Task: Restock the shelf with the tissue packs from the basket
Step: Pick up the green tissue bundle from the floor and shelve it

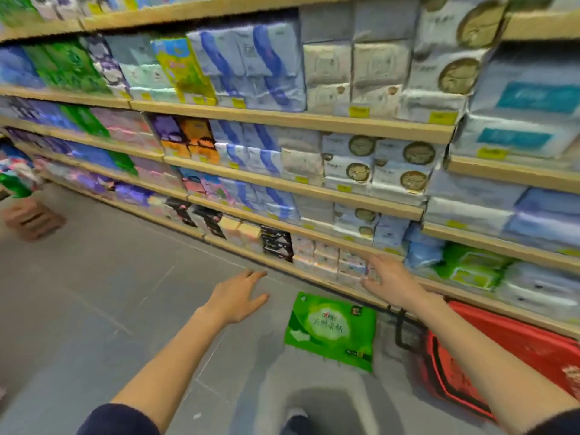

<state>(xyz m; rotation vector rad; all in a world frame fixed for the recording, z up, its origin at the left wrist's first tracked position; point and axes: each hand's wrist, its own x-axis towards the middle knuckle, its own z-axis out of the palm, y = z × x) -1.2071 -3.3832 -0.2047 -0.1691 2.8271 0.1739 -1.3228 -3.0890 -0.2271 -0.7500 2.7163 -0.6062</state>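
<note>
A green tissue pack [331, 330] lies flat on the grey floor in front of the bottom shelf [317, 279]. The red basket [514, 350] stands on the floor at the lower right, partly behind my right forearm. My left hand [240, 296] hovers over the floor left of the green pack, fingers spread and empty. My right hand [387, 279] reaches toward the small pale packs [326, 257] on the bottom shelf, fingers straight, holding nothing. The view is blurred.
Tall wooden shelves full of tissue and paper packs run from the left to the right edge. A brown cardboard box [33, 219] sits on the floor at the far left. Green packs [467, 268] lie on the bottom shelf to the right of my right hand.
</note>
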